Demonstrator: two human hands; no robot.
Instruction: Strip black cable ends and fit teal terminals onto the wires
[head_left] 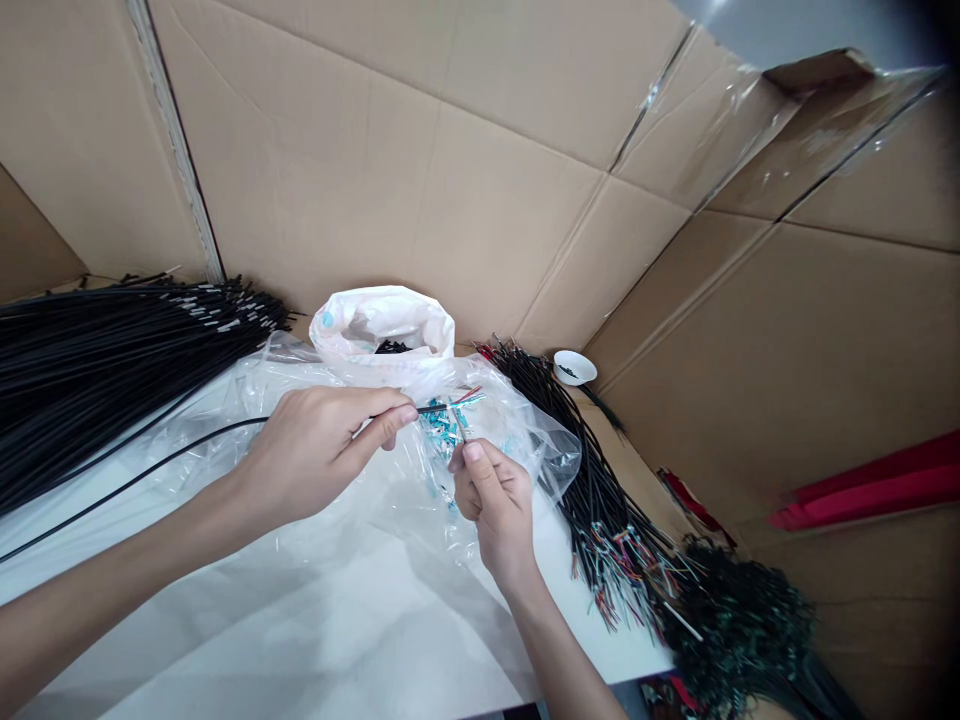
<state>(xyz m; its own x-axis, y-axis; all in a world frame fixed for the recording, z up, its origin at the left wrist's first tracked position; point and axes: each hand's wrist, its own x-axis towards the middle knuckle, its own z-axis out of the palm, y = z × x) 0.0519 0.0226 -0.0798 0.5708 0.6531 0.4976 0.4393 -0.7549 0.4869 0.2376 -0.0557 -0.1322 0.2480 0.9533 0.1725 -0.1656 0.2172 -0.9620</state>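
My left hand (330, 440) pinches a black cable (225, 428) close to its end, and the rest of the cable trails back to the left. Thin coloured wires (471, 396), red and bluish among them, fan out from the stripped end. My right hand (491, 495) is closed on a slim metal tool (459, 424) whose tip meets the cable end; its exact kind is too small to make out. Beneath both hands, blue and white scraps (442, 428) lie on a clear plastic sheet (555, 455).
A thick bundle of black cables (112, 350) lies at left. More cables with bared coloured ends (592, 480) lie at right. Behind stand a white bag (330, 335) and a small white bowl (576, 368). Cardboard walls (375, 150) enclose the white table (300, 640); dark green strands (742, 620) heap beside it.
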